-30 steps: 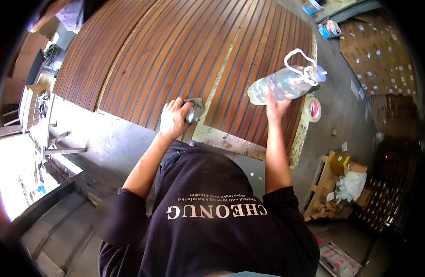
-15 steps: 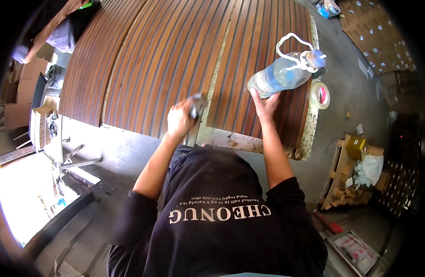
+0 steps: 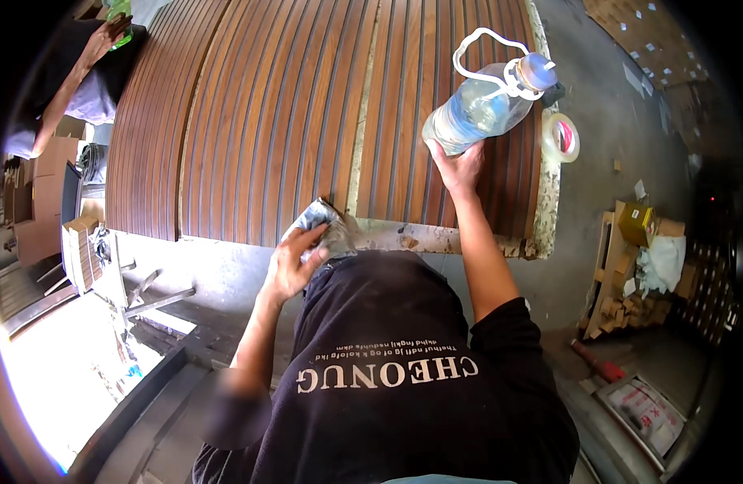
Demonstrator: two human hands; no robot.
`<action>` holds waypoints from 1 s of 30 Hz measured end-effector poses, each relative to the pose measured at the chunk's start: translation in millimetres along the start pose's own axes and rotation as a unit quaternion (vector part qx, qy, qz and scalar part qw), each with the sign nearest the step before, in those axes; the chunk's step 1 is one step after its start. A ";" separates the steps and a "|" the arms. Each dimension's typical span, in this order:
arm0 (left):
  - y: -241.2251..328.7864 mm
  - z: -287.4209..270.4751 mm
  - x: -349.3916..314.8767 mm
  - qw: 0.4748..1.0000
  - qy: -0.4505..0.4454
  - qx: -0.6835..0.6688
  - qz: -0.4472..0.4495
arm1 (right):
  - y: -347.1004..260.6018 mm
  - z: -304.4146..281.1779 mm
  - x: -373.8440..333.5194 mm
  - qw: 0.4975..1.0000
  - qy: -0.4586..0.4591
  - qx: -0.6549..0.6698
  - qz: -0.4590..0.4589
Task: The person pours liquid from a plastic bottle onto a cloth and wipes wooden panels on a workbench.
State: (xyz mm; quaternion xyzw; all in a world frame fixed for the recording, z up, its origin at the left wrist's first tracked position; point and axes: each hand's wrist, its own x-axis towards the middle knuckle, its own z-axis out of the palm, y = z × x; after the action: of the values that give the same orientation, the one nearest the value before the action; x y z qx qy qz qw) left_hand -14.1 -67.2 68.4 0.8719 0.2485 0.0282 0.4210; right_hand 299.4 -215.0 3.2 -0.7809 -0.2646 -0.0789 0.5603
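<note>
My left hand (image 3: 290, 262) grips a crumpled grey-white cloth (image 3: 327, 224) at the near edge of the middle brown slatted wood panel (image 3: 266, 129). Its fingers bend over the cloth, part of which rests against the panel's end. My right hand (image 3: 460, 168) is wrapped around the lower part of a large clear plastic bottle (image 3: 480, 113). The bottle leans to the right above the right slatted panel (image 3: 399, 161). It has a bluish cap with a white nozzle and a white cord loop at its neck.
A roll of clear tape (image 3: 561, 138) sits by the table's right edge. At the far left, another person's hand (image 3: 105, 36) holds a green bottle (image 3: 121, 18). Wood offcuts (image 3: 629, 315) and a yellow tin (image 3: 636, 223) are on the right. A metal frame (image 3: 157, 302) stands at lower left.
My left hand has drawn back toward me to the panel's near edge, and more of the cloth shows. My right hand keeps hold of the bottle. The whole view has shifted slightly.
</note>
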 end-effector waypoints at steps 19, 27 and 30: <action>-0.1 55.0 37.6 0.940 0.254 0.218 0.071 | -35.7 -3.8 -100.4 0.998 0.063 0.019 -0.017; -4.4 42.8 82.1 0.944 0.239 0.213 0.078 | -85.3 43.5 -33.3 0.961 -0.205 0.030 -0.183; -2.5 47.0 69.5 0.946 0.222 0.230 0.052 | -79.1 68.7 -8.2 0.948 -0.254 -0.009 -0.190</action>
State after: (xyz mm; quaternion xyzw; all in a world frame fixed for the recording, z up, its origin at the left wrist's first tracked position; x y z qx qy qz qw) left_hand 57.8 -68.0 25.2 0.9286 0.2896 0.1845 0.1407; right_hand 240.9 -136.4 41.0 -0.7153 -0.5406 0.0150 0.4425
